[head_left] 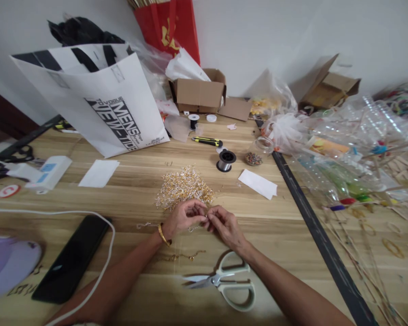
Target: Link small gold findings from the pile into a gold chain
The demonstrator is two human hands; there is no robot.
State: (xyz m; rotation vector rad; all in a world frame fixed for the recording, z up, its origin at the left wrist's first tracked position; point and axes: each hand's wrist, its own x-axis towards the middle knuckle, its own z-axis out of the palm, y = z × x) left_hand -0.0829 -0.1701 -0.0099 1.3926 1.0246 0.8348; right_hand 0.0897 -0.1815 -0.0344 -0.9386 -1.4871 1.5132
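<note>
Wood-grain tabletop [136, 185] runs across the frame to a pale wall [245, 40]. Just below centre, the right hand [224, 224] pinches a tiny silvery piece [206, 216] between thumb and forefinger; the left hand [187, 217] curls in from the left, its tips meeting the right's — whether they also grip the piece is too small to tell. A heap of gold and silver jewellery findings [182, 188] lies just above the hands, a gold chain [191, 258] below them, and pale-handled scissors [238, 290] rest at lower centre, untouched. By my reading, the step in hand is close fingertip work on that one small part; the next move calls for a steady pinch and fine alignment — not force.
</note>
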